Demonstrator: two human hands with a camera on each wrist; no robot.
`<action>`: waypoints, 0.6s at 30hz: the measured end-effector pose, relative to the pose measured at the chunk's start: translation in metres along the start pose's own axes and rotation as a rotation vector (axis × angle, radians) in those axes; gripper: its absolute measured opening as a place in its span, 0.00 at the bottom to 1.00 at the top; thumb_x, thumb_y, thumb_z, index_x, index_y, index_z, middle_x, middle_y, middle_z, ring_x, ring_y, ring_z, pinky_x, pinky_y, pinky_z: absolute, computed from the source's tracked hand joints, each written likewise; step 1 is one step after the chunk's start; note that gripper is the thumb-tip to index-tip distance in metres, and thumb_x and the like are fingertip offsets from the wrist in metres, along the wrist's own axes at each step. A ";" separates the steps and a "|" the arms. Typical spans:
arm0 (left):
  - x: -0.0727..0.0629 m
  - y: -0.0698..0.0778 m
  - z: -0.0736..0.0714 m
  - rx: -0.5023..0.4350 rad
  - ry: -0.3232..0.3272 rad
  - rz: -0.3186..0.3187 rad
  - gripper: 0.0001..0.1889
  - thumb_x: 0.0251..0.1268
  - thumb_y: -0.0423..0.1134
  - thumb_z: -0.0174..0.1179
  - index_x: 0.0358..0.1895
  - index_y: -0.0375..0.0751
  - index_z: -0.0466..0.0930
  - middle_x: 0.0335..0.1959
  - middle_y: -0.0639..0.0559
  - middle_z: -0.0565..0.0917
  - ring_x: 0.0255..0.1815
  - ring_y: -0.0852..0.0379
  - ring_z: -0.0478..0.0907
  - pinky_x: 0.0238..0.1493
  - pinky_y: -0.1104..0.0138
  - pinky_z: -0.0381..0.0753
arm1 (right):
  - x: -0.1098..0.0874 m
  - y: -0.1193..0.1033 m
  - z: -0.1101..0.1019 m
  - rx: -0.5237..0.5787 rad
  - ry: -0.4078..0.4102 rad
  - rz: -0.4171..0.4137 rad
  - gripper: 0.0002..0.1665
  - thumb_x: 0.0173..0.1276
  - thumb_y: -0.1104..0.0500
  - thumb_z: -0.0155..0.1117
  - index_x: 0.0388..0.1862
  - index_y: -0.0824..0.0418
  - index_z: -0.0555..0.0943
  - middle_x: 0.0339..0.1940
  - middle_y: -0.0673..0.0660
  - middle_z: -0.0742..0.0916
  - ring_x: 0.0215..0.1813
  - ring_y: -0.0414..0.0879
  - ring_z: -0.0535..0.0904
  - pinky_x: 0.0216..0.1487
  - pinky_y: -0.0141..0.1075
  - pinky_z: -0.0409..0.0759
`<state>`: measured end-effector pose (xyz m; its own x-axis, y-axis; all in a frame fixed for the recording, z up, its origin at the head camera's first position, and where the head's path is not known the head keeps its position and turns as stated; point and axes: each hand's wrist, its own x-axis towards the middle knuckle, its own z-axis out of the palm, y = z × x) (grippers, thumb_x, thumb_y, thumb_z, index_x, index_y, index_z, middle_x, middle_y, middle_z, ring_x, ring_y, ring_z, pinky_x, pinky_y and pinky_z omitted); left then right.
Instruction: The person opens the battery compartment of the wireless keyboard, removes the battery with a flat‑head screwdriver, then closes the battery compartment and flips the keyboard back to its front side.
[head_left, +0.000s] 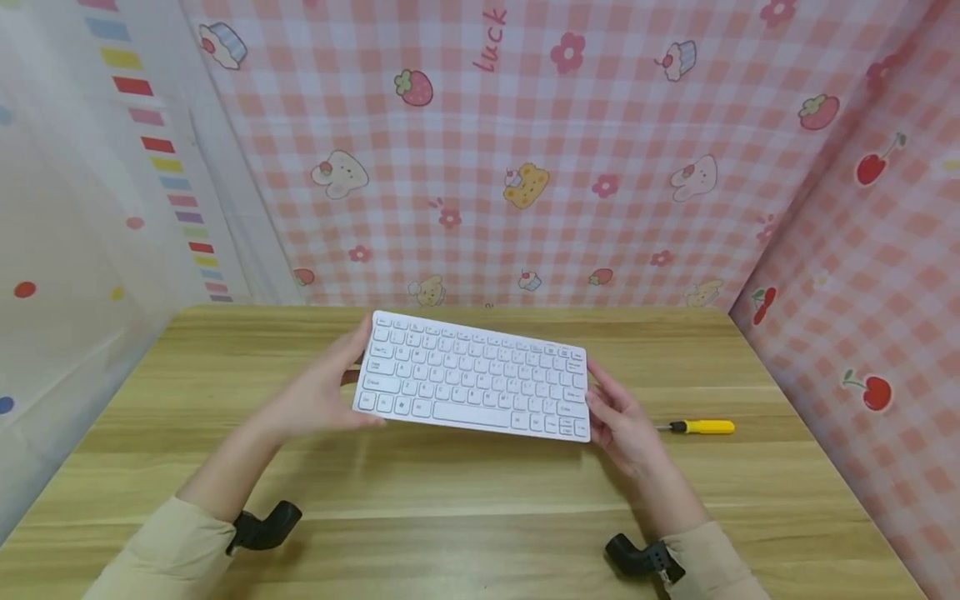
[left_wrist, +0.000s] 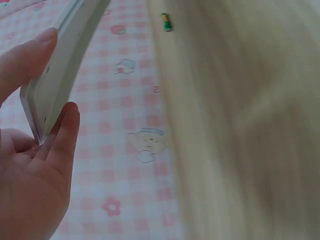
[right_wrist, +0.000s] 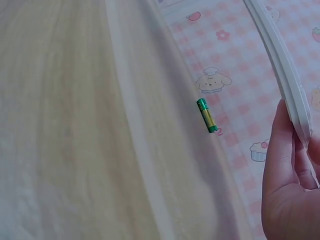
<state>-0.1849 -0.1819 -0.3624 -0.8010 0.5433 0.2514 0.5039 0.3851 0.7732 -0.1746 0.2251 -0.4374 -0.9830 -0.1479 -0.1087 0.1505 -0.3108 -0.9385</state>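
Note:
A white keyboard is held up above the wooden table, keys facing the head camera, its right end lower than its left. My left hand grips the left end, with the thumb on the near edge and fingers behind. At the other end my right hand pinches the edge between thumb and fingers. In the left wrist view the keyboard shows edge-on between thumb and fingers of the left hand. The right wrist view shows the right hand around the keyboard's end.
A yellow-handled screwdriver lies on the wooden table, right of the right hand. A green and gold battery lies near the table's far edge, hidden behind the keyboard in the head view. Checked pink cloth hangs behind the table.

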 end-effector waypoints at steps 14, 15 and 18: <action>-0.027 -0.018 0.031 0.189 0.029 -0.151 0.67 0.35 0.34 0.84 0.75 0.22 0.42 0.66 0.31 0.65 0.46 0.52 0.74 0.45 0.65 0.81 | -0.003 -0.005 -0.007 -0.256 -0.030 0.065 0.34 0.78 0.68 0.48 0.80 0.52 0.57 0.57 0.60 0.77 0.45 0.45 0.82 0.46 0.40 0.85; -0.029 -0.020 0.033 0.196 0.028 -0.158 0.67 0.35 0.36 0.84 0.75 0.22 0.43 0.65 0.32 0.65 0.46 0.53 0.73 0.45 0.65 0.81 | -0.004 -0.005 -0.008 -0.264 -0.035 0.065 0.34 0.78 0.68 0.48 0.80 0.53 0.57 0.56 0.60 0.77 0.45 0.45 0.82 0.46 0.40 0.85; -0.033 -0.023 0.039 0.187 0.017 -0.172 0.66 0.36 0.39 0.84 0.75 0.23 0.44 0.62 0.34 0.68 0.44 0.54 0.73 0.45 0.62 0.81 | -0.006 -0.004 -0.011 -0.296 -0.029 0.080 0.34 0.78 0.68 0.48 0.80 0.52 0.57 0.57 0.62 0.76 0.44 0.45 0.81 0.44 0.39 0.85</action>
<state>-0.1578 -0.1800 -0.4113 -0.8848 0.4456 0.1363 0.4092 0.6030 0.6848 -0.1707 0.2374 -0.4364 -0.9652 -0.1890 -0.1807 0.1859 -0.0104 -0.9825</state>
